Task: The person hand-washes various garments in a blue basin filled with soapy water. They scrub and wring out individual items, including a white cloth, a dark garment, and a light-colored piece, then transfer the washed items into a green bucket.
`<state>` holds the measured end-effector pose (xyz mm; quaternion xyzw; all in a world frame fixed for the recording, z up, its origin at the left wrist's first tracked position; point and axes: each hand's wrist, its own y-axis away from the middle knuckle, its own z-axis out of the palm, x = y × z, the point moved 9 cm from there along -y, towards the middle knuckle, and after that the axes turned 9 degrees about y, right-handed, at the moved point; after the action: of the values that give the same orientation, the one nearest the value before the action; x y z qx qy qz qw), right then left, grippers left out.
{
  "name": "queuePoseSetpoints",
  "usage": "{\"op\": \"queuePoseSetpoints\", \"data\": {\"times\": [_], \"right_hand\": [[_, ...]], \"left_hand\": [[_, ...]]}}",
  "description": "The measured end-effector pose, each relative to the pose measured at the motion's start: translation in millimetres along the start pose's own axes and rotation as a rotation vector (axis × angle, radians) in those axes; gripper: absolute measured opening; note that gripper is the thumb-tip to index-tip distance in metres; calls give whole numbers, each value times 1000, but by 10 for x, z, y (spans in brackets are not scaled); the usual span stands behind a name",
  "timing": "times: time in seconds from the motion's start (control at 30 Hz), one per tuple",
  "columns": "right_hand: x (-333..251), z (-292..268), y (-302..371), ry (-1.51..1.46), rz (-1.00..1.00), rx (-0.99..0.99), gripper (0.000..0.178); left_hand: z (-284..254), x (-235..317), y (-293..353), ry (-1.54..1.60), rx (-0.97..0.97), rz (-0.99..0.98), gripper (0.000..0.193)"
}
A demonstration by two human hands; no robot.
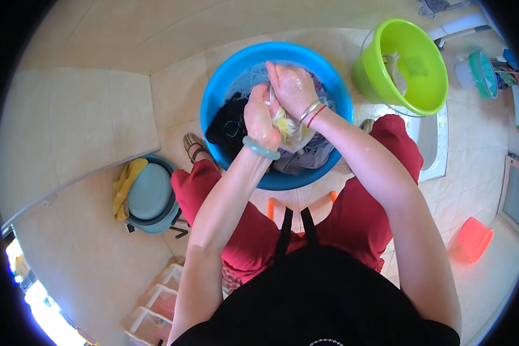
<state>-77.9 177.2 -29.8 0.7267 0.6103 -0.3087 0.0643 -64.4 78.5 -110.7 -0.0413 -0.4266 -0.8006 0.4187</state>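
A large blue basin (210,101) stands on the floor between my feet, holding soapy water and wet clothes. Over it, my left hand (261,118) and my right hand (293,89) are closed around a pale yellow and white garment (288,130), bunched between them. The garment's lower end hangs onto the other laundry. Dark clothes (228,127) lie along the basin's left side, and a grey garment (305,158) is at the near right. Foam (245,81) floats toward the far side. Some of my fingers are hidden behind the cloth and each other.
A lime green bucket (427,75) with light cloth inside stands at the far right, beside a white floor pan (435,144). Blue-grey basins (150,190) with a yellow cloth (127,184) sit at left. A white rack (150,305) is near left, an orange-pink container (474,239) at right.
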Motion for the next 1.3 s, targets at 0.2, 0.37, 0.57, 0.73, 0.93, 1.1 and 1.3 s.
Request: {"op": "queuePoseSetpoints", "data": {"times": [0.2, 0.37, 0.57, 0.73, 0.93, 1.1, 1.3], "right_hand": [[-547, -225, 211, -86, -106, 63, 26], [-949, -441, 427, -151, -313, 127, 25], [-17, -1, 33, 36, -17, 42, 32], [-481, -203, 197, -122, -85, 59, 30], [-1026, -520, 473, -158, -348, 113, 23], [197, 85, 24, 105, 80, -152, 19], [934, 455, 184, -739, 666, -466, 36]], "left_hand": [[0, 108, 62, -44, -26, 15, 19], [42, 203, 4, -97, -117, 74, 21], [74, -49, 126, -27, -10, -44, 25], [118, 72, 173, 71, -77, -8, 19], [60, 237, 128, -5, -156, 113, 19], [261, 111, 336, -115, 72, 11, 18], [125, 670, 165, -189, -49, 244, 24]]}}
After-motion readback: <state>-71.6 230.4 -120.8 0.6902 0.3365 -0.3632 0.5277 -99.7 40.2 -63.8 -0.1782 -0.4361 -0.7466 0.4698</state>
